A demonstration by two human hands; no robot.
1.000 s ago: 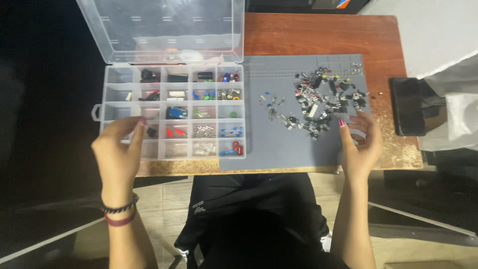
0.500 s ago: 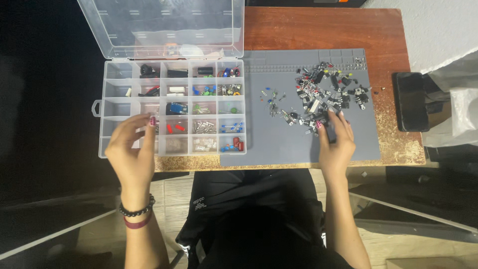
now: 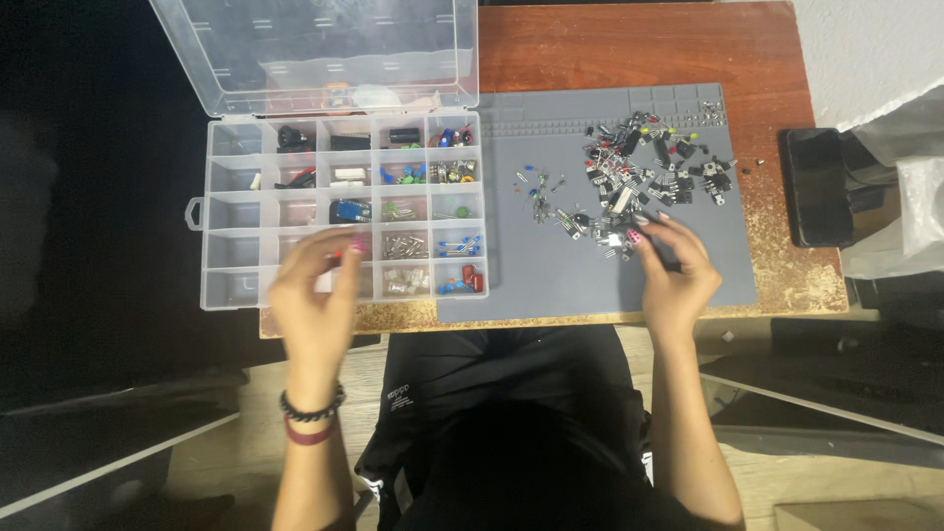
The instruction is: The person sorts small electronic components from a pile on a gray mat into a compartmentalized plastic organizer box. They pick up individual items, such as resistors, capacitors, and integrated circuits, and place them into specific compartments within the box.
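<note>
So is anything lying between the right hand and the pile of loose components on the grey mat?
Nothing visible. The right hand sits at the near edge of the component pile on the grey mat, fingertips reaching its nearest pieces.

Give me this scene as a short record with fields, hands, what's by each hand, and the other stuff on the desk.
left hand: blurred, over the lower compartments of the clear organizer box; grip unclear
right hand: fingertips at the near edge of the pile of small electronic parts
surface: grey work mat on a wooden desk
box lid: open, tilted back
compartments: mostly holding small sorted parts
elsewhere: dark phone at the desk's right edge
</note>
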